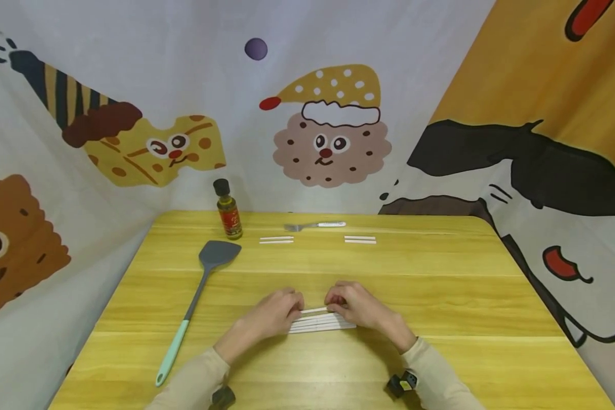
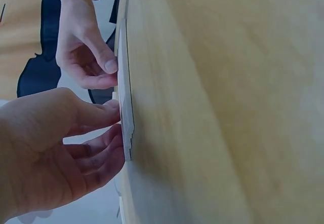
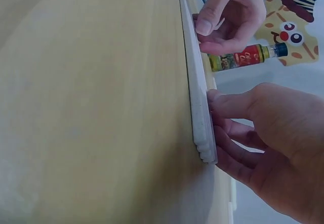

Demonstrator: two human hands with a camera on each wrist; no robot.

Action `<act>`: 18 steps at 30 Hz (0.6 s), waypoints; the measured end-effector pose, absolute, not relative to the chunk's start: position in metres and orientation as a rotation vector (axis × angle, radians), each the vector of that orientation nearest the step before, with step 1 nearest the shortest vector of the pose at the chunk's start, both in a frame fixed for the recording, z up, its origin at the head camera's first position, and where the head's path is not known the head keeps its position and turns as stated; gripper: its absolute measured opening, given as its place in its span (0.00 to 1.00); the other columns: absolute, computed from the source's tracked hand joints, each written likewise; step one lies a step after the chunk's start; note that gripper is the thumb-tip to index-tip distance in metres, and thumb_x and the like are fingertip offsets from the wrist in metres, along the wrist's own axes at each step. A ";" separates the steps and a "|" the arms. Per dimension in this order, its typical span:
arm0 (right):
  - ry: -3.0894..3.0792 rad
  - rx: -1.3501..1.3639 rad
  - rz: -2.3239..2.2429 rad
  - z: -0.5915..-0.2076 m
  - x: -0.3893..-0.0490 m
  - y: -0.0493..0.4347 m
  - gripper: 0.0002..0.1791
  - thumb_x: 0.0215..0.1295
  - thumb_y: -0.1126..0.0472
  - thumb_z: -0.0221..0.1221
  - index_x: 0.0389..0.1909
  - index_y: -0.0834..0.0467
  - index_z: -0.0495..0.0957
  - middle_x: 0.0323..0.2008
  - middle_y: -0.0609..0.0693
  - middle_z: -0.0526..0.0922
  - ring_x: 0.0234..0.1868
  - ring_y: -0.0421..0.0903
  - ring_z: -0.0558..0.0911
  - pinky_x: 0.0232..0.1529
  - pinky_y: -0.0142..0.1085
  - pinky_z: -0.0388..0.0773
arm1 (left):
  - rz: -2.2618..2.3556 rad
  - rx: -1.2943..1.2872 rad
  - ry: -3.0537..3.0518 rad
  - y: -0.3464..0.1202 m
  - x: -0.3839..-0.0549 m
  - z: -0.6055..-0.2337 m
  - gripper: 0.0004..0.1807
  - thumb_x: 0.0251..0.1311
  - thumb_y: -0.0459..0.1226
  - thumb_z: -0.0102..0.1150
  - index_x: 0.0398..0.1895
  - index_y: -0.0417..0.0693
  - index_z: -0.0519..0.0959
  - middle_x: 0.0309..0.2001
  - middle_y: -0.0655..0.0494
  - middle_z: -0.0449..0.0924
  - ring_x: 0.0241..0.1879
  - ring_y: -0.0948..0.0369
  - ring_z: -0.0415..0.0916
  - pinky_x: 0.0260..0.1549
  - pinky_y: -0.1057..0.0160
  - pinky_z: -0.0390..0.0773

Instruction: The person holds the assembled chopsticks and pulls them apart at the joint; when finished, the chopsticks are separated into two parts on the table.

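Observation:
Several thin white sticks (image 1: 320, 326) lie side by side as a flat row on the wooden table, in front of the person. At the row's far side, a single white stick (image 1: 314, 311) spans the gap between the two hands. My left hand (image 1: 278, 312) pinches its left end between thumb and fingers; a pale tip pokes out of that hand in the right wrist view. Its right end is pinched by my right hand (image 1: 357, 304), whose fingertips partly hide it. In the left wrist view, the fingers of the left hand (image 2: 55, 148) are right at the row's edge.
Farther back lie two short pairs of white sticks, a left pair (image 1: 276, 240) and a right pair (image 1: 360, 240). Behind them is a fork (image 1: 315, 226) with a white handle. An oil bottle (image 1: 229, 210) stands back left, above a grey spatula (image 1: 197, 296) with a mint handle.

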State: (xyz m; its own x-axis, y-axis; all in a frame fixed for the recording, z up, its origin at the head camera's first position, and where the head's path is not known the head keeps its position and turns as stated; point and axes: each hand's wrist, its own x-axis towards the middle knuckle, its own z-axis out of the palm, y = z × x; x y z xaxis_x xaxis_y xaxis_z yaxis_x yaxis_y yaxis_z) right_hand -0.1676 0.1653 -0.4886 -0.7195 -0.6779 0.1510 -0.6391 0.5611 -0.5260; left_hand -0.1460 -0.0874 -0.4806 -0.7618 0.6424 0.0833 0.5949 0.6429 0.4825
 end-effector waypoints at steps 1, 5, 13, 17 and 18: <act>2.724 -1.158 -0.864 -0.489 -0.167 0.165 0.02 0.65 0.66 0.67 0.37 0.57 0.85 0.33 0.45 0.83 0.32 0.32 0.77 0.33 0.25 0.78 | 0.745 1.041 2.773 -0.087 -0.147 -0.481 0.03 0.64 0.30 0.63 0.34 0.46 0.80 0.34 0.57 0.77 0.31 0.65 0.71 0.30 0.69 0.75; 2.734 -1.204 -0.847 -0.490 -0.166 0.164 0.04 0.64 0.67 0.67 0.38 0.58 0.85 0.35 0.47 0.85 0.33 0.34 0.80 0.35 0.24 0.80 | 0.696 1.032 2.798 -0.086 -0.150 -0.482 0.03 0.64 0.30 0.63 0.34 0.46 0.79 0.34 0.56 0.75 0.30 0.64 0.71 0.28 0.70 0.74; 2.818 -1.349 -0.781 -0.490 -0.164 0.161 0.05 0.64 0.70 0.65 0.37 0.59 0.85 0.35 0.51 0.85 0.35 0.40 0.82 0.38 0.26 0.82 | 0.759 1.031 2.788 -0.087 -0.156 -0.486 0.03 0.64 0.30 0.64 0.34 0.45 0.79 0.33 0.57 0.74 0.30 0.65 0.72 0.30 0.70 0.76; 2.921 -1.441 -0.720 -0.486 -0.164 0.162 0.07 0.61 0.72 0.66 0.38 0.59 0.85 0.36 0.51 0.84 0.36 0.42 0.82 0.40 0.29 0.82 | 0.839 1.048 2.759 -0.090 -0.159 -0.484 0.02 0.65 0.29 0.63 0.35 0.44 0.80 0.32 0.57 0.74 0.30 0.66 0.72 0.29 0.70 0.76; 2.945 -1.458 -0.706 -0.485 -0.163 0.162 0.08 0.61 0.72 0.66 0.39 0.59 0.85 0.36 0.51 0.84 0.37 0.42 0.81 0.40 0.30 0.83 | 0.846 1.052 2.762 -0.091 -0.160 -0.482 0.02 0.65 0.29 0.63 0.35 0.43 0.81 0.32 0.57 0.75 0.31 0.66 0.72 0.29 0.70 0.76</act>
State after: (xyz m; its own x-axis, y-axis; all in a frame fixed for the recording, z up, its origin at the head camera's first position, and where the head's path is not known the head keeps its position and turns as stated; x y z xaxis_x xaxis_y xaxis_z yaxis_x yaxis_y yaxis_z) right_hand -0.1634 0.1618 -0.4847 -0.6042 -0.7051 0.3711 -0.7967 0.5412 -0.2690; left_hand -0.1599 -0.0906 -0.4816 -0.7636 0.6330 0.1273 0.5957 0.6148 0.5169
